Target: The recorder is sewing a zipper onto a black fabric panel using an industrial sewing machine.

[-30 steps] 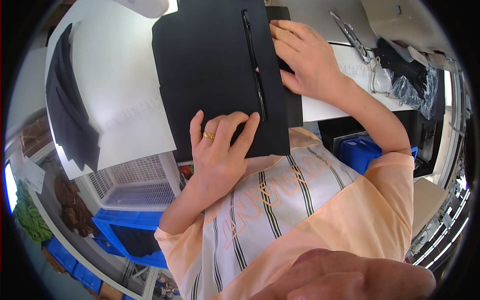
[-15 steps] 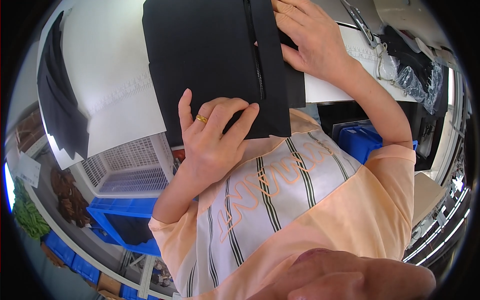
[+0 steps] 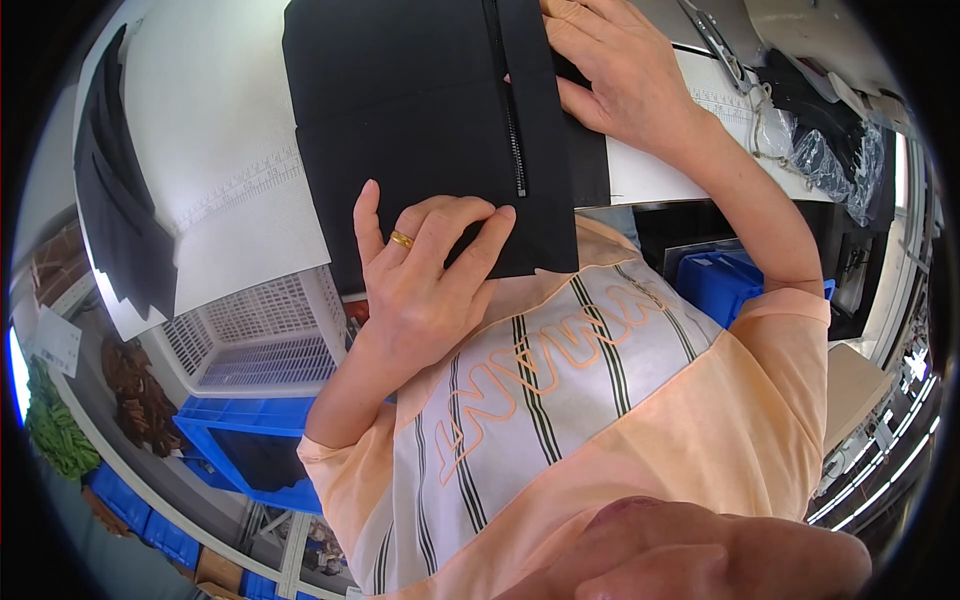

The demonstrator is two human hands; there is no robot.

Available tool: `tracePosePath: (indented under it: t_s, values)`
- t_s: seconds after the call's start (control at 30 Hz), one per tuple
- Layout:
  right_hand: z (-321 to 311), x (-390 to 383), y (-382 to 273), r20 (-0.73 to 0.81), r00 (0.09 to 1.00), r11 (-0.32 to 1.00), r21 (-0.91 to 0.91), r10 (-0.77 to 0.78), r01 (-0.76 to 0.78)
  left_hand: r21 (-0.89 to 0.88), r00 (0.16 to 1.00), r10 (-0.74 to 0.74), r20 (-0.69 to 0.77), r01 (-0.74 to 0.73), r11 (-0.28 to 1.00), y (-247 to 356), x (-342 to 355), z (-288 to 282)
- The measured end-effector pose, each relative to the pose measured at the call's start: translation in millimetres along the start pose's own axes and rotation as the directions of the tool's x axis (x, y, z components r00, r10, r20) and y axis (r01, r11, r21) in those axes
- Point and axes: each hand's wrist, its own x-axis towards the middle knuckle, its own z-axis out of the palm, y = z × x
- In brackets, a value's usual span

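Note:
A black fabric piece (image 3: 400,150) lies over the white work surface and hangs past its near edge. A dark zipper (image 3: 515,150) runs down its right part. Just below the zipper's lower end, my left hand (image 3: 425,270) has thumb and forefinger pinched together on the cloth; its little finger sticks up, and a gold ring (image 3: 402,239) sits on one finger. Farther off, my right hand (image 3: 630,85) grips the strip right of the zipper. Its thumb goes under the strip, with a fingertip showing at the zipper opening. Its other fingertips are partly hidden.
Dark cloth (image 3: 125,190) drapes at the surface's left edge. Below it stand a white plastic basket (image 3: 265,335) and a blue crate (image 3: 250,450). Metal snips (image 3: 718,45) and clear plastic wrap (image 3: 840,165) lie at the far right, with a blue bin (image 3: 715,285) beneath.
The black fabric and my right hand have shifted very slightly left. My left hand keeps its pinch in nearly the same place.

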Motion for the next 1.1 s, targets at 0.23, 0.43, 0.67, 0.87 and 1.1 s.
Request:
tracePosePath:
  t_s: [0.23,0.43,0.67,0.87,1.1]
  values:
    - [-0.3,-1.6,-0.4,0.019,1.000,1.000,0.003,0.009,-0.009,-0.015,0.999,0.018,-0.032,-0.018,1.000,0.1,1.2,3.1]
    - [0.7,-0.8,-0.8,0.023,1.000,1.000,-0.006,0.011,-0.011,-0.017,0.999,0.018,-0.036,-0.019,1.000,-1.2,1.2,3.6]
    - [-2.5,2.3,-0.6,0.005,1.000,1.000,-0.003,-0.003,0.003,-0.020,0.999,0.024,0.031,-0.024,1.000,-3.4,1.8,-2.0]
    - [9.4,-8.0,3.0,-0.073,0.997,0.998,-0.055,0.016,-0.020,-0.104,0.941,0.018,0.339,0.019,0.994,-12.0,31.9,-36.6]
    - [8.0,-4.9,0.3,-0.049,0.999,0.999,-0.028,0.018,-0.019,0.180,0.959,0.251,-0.128,-0.227,0.957,-65.4,96.3,8.0]
